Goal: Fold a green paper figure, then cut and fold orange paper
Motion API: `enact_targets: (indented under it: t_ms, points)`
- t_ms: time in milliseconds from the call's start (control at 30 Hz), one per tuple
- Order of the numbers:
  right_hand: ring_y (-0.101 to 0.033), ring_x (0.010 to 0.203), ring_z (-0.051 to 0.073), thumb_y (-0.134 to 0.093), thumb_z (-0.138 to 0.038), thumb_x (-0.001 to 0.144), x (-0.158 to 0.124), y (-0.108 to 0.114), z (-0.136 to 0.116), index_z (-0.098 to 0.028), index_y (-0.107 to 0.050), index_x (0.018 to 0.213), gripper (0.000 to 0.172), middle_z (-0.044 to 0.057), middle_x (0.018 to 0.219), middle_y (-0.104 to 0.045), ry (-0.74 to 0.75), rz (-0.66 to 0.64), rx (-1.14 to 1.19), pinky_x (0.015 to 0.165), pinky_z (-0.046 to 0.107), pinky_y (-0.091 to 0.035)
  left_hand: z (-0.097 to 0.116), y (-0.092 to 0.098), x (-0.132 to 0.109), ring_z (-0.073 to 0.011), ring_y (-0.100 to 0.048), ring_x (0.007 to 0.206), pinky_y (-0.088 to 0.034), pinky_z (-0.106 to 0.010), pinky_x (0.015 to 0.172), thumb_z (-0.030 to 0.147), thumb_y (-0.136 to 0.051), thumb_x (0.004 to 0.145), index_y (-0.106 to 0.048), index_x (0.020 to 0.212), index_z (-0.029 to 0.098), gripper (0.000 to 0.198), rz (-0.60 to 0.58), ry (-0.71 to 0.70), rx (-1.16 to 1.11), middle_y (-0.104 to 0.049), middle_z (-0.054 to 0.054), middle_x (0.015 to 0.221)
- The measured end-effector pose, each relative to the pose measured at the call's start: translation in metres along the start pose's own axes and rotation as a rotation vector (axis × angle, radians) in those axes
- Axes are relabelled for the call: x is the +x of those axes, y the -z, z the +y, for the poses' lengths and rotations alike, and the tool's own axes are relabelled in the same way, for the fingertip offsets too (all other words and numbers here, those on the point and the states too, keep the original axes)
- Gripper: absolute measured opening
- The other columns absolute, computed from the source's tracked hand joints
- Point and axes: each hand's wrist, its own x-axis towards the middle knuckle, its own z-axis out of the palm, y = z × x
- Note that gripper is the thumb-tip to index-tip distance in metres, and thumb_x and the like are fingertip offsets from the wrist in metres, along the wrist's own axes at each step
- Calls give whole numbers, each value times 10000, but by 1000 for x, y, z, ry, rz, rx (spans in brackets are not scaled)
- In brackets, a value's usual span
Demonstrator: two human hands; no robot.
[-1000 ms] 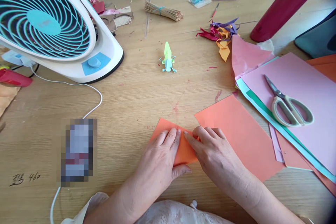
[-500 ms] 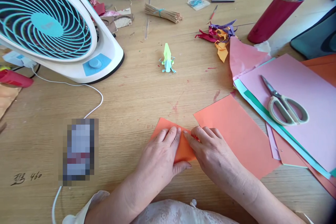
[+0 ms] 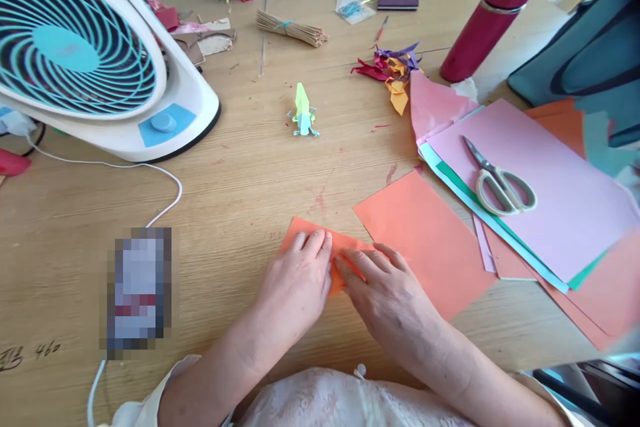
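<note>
Both hands press on a folded orange paper [image 3: 340,245] at the table's front middle. My left hand [image 3: 299,277] lies over its left part, fingers together, thumb mostly hidden. My right hand [image 3: 387,293] rests over its right part, fingers bent and slightly apart, fingertips on the paper. The paper's lower edge is largely hidden by the hands. Just right of it, a larger orange sheet [image 3: 425,240] lies flat, partly beneath my right wrist. A small green and blue folded paper figure [image 3: 303,113] stands farther back.
Scissors [image 3: 500,183] lie on stacked coloured sheets [image 3: 555,180] at the right. Behind them stand a red bottle [image 3: 485,27] and folded paper scraps [image 3: 395,70]. A white fan [image 3: 185,107] and a blurred-out device [image 3: 140,290] are at the left.
The view has shifted, so most things appear farther left. My right hand has spread over the folded paper, its fingers now flatter, and my left thumb has drawn in out of sight.
</note>
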Motion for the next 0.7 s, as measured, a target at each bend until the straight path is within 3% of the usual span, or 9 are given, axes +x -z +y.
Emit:
enact_targets:
  t_ms: [267, 433, 533, 700]
  points:
    - [-552, 1182, 260, -432, -181, 996, -17, -4, -8, -62, -534, 1323, 362, 127, 1285, -639, -50, 79, 21, 1068, 484, -358, 1, -1, 1, -232, -569, 1063, -548, -331, 751, 160, -416, 956, -535, 1311, 133, 375, 69, -9, 46, -593, -107, 1244]
    - [-599, 1104, 248, -461, -124, 967, -43, 1, 9, -87, -542, 1299, 343, 154, 1257, -647, -175, 215, 72, 973, 449, -452, 3, 0, 1, -236, -564, 1044, -556, -346, 726, 189, -390, 976, -535, 1310, 113, 372, 66, -2, 48, -598, -120, 1234]
    - [-626, 1075, 231, -434, -69, 955, -57, 0, 19, -132, -491, 1355, 409, 160, 1244, -649, -228, 217, 94, 935, 440, -483, 3, 1, 1, -238, -562, 1033, -547, -334, 693, 190, -379, 980, -532, 1316, 110, 378, 62, 2, 51, -602, -120, 1231]
    - [-591, 1187, 235, -398, -28, 947, -71, -7, 26, -180, -328, 1488, 566, 156, 1317, -611, -208, 226, 177, 986, 467, -478, 3, 1, 1, -233, -567, 1031, -538, -317, 668, 195, -381, 983, -529, 1323, 125, 378, 66, 5, 47, -601, -110, 1234]
